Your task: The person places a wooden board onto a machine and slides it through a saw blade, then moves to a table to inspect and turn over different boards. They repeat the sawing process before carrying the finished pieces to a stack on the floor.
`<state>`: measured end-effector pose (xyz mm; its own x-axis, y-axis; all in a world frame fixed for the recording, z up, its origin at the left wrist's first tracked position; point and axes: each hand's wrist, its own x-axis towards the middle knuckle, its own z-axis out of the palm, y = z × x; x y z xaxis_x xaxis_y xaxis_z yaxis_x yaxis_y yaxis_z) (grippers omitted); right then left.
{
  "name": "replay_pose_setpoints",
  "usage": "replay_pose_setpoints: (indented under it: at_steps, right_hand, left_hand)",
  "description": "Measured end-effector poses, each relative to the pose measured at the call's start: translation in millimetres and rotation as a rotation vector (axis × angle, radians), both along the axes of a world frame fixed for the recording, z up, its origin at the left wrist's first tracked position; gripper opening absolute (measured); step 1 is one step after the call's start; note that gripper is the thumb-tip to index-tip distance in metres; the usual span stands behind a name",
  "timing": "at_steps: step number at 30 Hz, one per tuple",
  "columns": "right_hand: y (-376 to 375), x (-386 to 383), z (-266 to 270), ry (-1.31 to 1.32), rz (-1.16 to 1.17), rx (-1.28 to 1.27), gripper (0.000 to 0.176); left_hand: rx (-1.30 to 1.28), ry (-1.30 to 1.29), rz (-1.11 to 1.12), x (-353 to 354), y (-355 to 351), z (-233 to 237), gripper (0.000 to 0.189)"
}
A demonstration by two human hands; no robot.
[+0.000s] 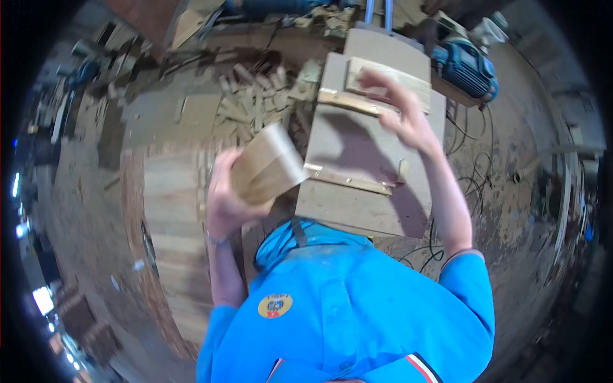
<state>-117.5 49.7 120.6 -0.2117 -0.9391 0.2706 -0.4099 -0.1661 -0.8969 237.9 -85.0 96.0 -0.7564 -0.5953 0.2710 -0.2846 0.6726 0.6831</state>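
My left hand (225, 195) is wrapped around a wooden block (267, 165), raised left of the work board. The block is blurred by motion; faint lines run across its face. My right hand (405, 115) is over the far part of the board (357, 143), its fingers apart and curved, with nothing between them. Under its fingertips lies a pale flat wood piece (416, 89), alongside a screwed-down wooden strip (350, 102). A second strip (348, 180) with screws crosses the board closer to my body, and a small wood peg (402, 171) stands by its right end.
Offcuts (255, 99) lie heaped beyond my left hand. A pale plank surface (175, 230) is at the left. At the far right of the board sits a blue electric motor (469, 67), with black cables (476, 182) loose on the floor below it.
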Motion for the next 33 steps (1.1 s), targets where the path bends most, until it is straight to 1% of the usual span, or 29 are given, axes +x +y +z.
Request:
replay_pose_setpoints:
  at_steps: [1,2,4,6,7,8,10,11,14,15,16,18,19,20,22,23,25,26,27,28,31,33]
  right_hand:
    - [4.7,36.5,-3.4,-0.23,0.175,-0.018,0.1]
    - [13.2,78.4,-2.9,-0.429,0.185,-0.018,0.104]
    - [19.6,145.2,2.3,-0.577,-0.22,-0.071,0.08]
    - [18.8,146.7,-16.2,-1.078,-0.464,-0.12,0.051]
    - [22.6,142.5,-26.7,-0.955,-0.541,-0.146,0.037]
    - [29.7,138.1,-30.5,-0.945,-0.574,-0.156,0.036]
    - [43.8,124.4,-29.7,-0.892,-0.569,-0.127,0.036]
    - [48.6,115.6,-32.3,-0.9,-0.587,-0.072,0.038]
    - [58.9,91.9,-52.0,-0.831,-0.69,-0.074,0.038]
    - [61.5,86.3,-53.8,-0.785,-0.729,-0.088,0.035]
    - [64.7,80.9,-58.3,-0.682,-0.776,-0.048,0.034]
    - [73.0,72.1,-69.7,-0.481,-0.871,0.038,0.032]
    - [79.0,67.9,-66.0,-0.295,-0.865,0.239,0.028]
    - [81.4,68.1,-62.9,0.035,-0.899,0.24,0.027]
    - [85.9,72.7,-58.4,0.696,-0.906,0.254,0.026]
    - [83.1,73.6,-56.3,0.683,-0.85,0.201,0.031]
    - [68.5,89.4,-50.7,0.705,-0.503,0.143,0.044]
    - [61.2,100.1,-58.9,0.682,-0.372,0.172,0.064]
    - [55.8,112.2,-62.5,0.718,-0.347,0.189,0.071]
    - [54.1,121.4,-63.8,0.757,-0.323,0.203,0.079]
    - [61.6,134.5,-63.9,0.693,-0.327,0.279,0.088]
    - [64.4,138.7,-66.5,0.723,-0.355,0.282,0.091]
  left_hand:
    - [-0.088,-0.022,-0.018,-13.9,-3.5,17.1,0.094]
    - [-0.174,-0.041,-0.046,-27.3,-7.0,31.6,0.095]
    - [-0.315,-0.043,-0.109,-53.9,-5.7,50.1,0.096]
    - [-0.359,-0.046,-0.227,-72.7,-3.7,61.7,0.098]
    - [-0.387,-0.054,-0.301,-79.5,-4.3,62.4,0.099]
    - [-0.361,-0.143,-0.329,-84.5,-6.0,59.7,0.101]
    - [-0.316,-0.327,-0.386,-99.9,-13.6,53.6,0.106]
    - [-0.336,-0.257,-0.436,-111.6,-26.0,32.6,0.106]
    - [-0.064,-0.489,-0.364,-140.9,-40.3,31.5,0.092]
    - [-0.092,-0.392,-0.323,-138.6,-49.2,23.1,0.087]
    - [-0.033,-0.376,-0.278,-135.3,-59.5,14.3,0.081]
    - [0.336,-0.341,-0.226,-119.2,-74.1,-6.5,0.067]
    - [0.442,-0.268,-0.192,-107.6,-72.6,-19.8,0.062]
    - [0.546,-0.196,-0.154,-95.2,-69.3,-36.2,0.057]
    - [0.672,-0.131,-0.06,-74.1,-65.9,-81.5,0.056]
    - [0.765,-0.103,-0.06,-66.9,-56.8,-88.9,0.054]
    - [0.83,0.045,-0.028,-67.1,-29.2,-81.0,0.05]
    - [0.864,0.119,-0.012,-68.7,-16.3,-77.1,0.048]
    - [0.888,0.17,-0.025,-69.7,-9.1,-75.1,0.045]
    - [0.88,0.159,-0.011,-68.6,-2.6,-72.5,0.046]
    - [0.848,0.176,0.03,-59.2,15.8,-70.3,0.046]
    - [0.819,0.195,0.032,-54.8,26.2,-69.6,0.046]
